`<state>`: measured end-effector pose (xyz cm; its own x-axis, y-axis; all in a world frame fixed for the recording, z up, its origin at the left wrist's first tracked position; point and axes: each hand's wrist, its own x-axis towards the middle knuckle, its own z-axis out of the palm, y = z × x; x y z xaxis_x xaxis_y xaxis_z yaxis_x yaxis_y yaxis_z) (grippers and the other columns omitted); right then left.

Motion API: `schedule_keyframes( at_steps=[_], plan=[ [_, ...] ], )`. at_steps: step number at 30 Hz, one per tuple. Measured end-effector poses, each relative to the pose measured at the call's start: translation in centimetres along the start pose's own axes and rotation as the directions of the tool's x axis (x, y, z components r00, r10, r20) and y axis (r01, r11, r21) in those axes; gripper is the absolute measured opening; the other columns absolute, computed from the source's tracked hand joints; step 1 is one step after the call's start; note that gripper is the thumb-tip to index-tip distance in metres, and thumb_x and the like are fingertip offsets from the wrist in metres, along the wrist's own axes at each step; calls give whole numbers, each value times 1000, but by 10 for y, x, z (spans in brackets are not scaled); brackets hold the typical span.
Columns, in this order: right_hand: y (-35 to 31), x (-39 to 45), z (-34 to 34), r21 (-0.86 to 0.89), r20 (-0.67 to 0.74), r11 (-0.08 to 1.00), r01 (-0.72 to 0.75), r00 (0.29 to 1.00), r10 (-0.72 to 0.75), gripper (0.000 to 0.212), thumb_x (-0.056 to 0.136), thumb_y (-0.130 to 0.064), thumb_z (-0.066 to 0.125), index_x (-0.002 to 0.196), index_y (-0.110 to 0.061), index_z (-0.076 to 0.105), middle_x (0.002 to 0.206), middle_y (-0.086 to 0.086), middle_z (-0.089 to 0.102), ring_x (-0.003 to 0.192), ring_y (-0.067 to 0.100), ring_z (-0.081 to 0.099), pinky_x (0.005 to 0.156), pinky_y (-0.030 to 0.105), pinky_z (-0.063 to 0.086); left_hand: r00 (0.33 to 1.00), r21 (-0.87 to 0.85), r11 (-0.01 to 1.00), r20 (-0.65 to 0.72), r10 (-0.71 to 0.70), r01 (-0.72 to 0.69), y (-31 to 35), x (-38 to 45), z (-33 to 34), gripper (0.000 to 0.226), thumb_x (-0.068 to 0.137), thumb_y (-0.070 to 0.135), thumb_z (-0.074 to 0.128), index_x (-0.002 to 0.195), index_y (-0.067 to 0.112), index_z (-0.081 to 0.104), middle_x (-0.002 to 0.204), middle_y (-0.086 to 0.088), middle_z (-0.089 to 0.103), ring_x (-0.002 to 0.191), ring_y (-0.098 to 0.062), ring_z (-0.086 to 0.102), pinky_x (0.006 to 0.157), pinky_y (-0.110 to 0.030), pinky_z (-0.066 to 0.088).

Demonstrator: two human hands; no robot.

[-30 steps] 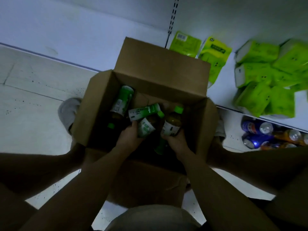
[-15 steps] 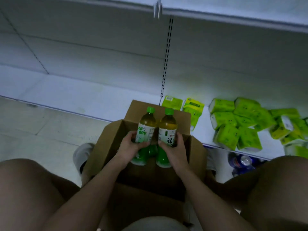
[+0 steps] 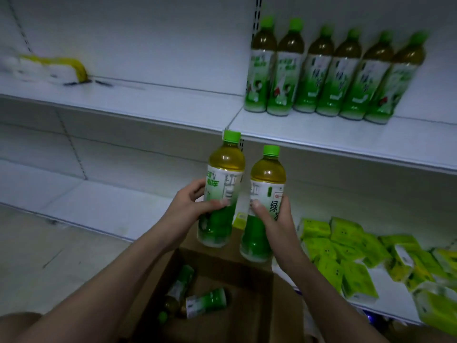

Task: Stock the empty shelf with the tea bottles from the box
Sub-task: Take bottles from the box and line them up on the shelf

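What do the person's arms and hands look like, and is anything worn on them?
Both forearms are bare as far as the picture shows: no sleeves, gloves, watch or rings are visible. The left hand and the right hand are bare too, and a short thumbnail shows on the right one. The dim light hides finer marks.

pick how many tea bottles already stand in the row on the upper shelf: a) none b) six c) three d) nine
b: six tea bottles with green caps stand upright side by side on the upper shelf, while the left hand and right hand each hold one more bottle below it.
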<state>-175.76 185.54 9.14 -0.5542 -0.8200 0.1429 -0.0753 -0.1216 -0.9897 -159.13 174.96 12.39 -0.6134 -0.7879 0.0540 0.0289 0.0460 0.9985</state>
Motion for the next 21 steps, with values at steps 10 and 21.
schedule_keyframes(
  at_steps=[10, 21],
  plan=[
    [-127, 50, -52, 4, -43, 967, 256, 966, -255, 46, 75, -73, 57, 115, -53, 52, 120, -20, 65, 115, 5, 61, 99, 41, 49, 944, 101, 947, -99, 314, -304, 136, 67, 61, 60, 62, 31, 88, 112, 19, 56, 109, 5, 68, 99, -12, 67, 77, -33, 56],
    [-160, 119, -136, -155, -166, 941, 302, 931, -326, 84, 62, -68, 63, 135, -35, 37, 130, -10, 59, 120, 12, 57, 104, 45, 45, 937, 173, 947, -181, 299, -269, 152, 168, 143, 64, 65, 23, 88, 112, 23, 45, 100, 9, 59, 101, -17, 62, 97, -44, 51]
  ],
)
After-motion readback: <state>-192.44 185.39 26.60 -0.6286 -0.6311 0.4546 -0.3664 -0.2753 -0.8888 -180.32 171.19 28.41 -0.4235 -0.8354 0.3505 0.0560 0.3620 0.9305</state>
